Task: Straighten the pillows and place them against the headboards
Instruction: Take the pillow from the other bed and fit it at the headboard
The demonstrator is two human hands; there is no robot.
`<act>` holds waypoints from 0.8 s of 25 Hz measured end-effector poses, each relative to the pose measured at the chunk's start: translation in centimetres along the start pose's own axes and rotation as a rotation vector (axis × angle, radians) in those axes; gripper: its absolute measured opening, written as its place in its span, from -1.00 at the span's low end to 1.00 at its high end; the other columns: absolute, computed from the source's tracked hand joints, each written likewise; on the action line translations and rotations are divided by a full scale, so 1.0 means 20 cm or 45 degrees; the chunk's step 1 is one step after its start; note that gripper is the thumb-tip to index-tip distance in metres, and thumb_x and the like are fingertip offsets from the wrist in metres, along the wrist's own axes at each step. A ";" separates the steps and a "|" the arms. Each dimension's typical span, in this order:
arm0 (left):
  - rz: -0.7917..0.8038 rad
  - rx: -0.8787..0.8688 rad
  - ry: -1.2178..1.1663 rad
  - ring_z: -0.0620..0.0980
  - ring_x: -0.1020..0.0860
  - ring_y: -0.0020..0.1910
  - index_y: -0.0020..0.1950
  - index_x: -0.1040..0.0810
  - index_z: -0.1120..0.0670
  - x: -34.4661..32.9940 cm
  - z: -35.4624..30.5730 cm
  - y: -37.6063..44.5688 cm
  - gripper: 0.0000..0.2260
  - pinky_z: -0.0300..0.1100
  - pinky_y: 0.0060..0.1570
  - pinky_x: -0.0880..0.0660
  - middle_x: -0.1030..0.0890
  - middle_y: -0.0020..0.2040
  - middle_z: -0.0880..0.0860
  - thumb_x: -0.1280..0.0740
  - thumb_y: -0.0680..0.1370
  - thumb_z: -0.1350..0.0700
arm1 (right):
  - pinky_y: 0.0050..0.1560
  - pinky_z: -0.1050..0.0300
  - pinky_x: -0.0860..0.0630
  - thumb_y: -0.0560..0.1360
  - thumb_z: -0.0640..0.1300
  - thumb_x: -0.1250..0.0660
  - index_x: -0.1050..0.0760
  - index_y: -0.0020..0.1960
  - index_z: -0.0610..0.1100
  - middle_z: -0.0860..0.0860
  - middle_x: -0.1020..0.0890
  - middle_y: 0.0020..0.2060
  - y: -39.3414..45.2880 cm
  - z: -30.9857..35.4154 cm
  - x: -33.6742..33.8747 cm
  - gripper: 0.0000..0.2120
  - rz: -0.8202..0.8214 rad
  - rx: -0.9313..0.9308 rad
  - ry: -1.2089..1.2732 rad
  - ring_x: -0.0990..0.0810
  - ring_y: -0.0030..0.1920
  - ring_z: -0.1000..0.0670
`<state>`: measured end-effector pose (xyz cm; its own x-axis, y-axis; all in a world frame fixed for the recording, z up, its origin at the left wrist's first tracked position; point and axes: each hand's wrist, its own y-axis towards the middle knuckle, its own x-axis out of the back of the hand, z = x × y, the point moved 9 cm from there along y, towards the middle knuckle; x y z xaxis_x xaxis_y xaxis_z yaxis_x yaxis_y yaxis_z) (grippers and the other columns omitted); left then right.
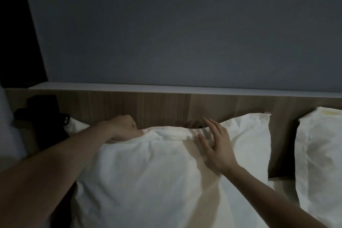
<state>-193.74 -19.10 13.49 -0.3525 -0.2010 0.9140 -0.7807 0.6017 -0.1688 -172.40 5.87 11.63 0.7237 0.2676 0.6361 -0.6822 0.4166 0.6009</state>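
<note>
A large white pillow (148, 168) leans against the wooden headboard (157, 107), filling the middle of the view. My left hand (124, 127) grips the pillow's top edge at the left, fingers curled into the bunched fabric. My right hand (216, 144) lies flat on the pillow's upper right part with fingers straight and spread. A second white pillow (320, 163) stands against the headboard at the far right, partly cut off by the frame edge.
A white ledge (166, 88) runs along the headboard's top below a grey wall. A black object (46, 120) sits at the left beside the pillow. White bed sheet (281, 185) shows between the two pillows.
</note>
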 end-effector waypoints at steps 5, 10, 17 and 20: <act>-0.731 -0.195 0.116 0.11 -0.66 -0.02 -0.08 -0.69 -0.03 0.27 -0.10 -0.06 -0.85 -0.05 0.01 -0.58 -0.69 -0.04 -0.01 -0.40 0.57 -0.07 | 0.45 -0.02 -0.40 0.61 0.15 -0.30 -0.41 0.49 0.09 0.14 -0.47 0.45 0.09 0.10 -0.04 -0.53 0.017 0.064 0.010 -0.41 0.42 0.05; -1.013 -0.316 0.001 0.14 -0.61 -0.07 0.10 -0.49 0.05 0.17 -0.16 -0.19 -0.83 -0.03 -0.15 -0.50 -0.42 0.21 0.06 -0.41 0.56 0.13 | 0.43 -0.01 -0.43 0.60 0.10 -0.34 -0.44 0.44 0.08 0.14 -0.49 0.40 0.10 0.22 -0.11 -0.57 0.038 0.126 0.064 -0.42 0.38 0.09; -0.808 -0.293 0.489 0.09 -0.39 0.53 0.47 -0.49 -0.04 -0.18 0.06 -0.28 -0.43 -0.04 0.51 -0.10 -0.42 0.56 0.04 -0.07 0.58 -0.28 | 0.56 0.03 -0.31 0.61 0.14 -0.32 -0.37 0.54 0.08 0.15 -0.39 0.53 -0.04 0.19 -0.18 -0.47 0.090 0.056 0.046 -0.31 0.53 0.11; -0.795 -0.334 0.420 0.08 -0.32 0.59 0.51 -0.47 -0.02 -0.20 0.12 -0.41 -0.42 -0.02 0.55 -0.05 -0.36 0.60 0.04 -0.08 0.59 -0.29 | 0.59 -0.02 -0.25 0.60 0.14 -0.33 -0.41 0.53 0.03 0.16 -0.38 0.54 -0.24 0.18 -0.20 -0.47 0.033 0.018 0.100 -0.27 0.58 0.10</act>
<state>-187.24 -25.12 10.25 0.3204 -0.3481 0.8810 -0.6216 0.6245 0.4729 -172.46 -0.28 8.00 0.7116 0.3455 0.6118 -0.7015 0.3969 0.5919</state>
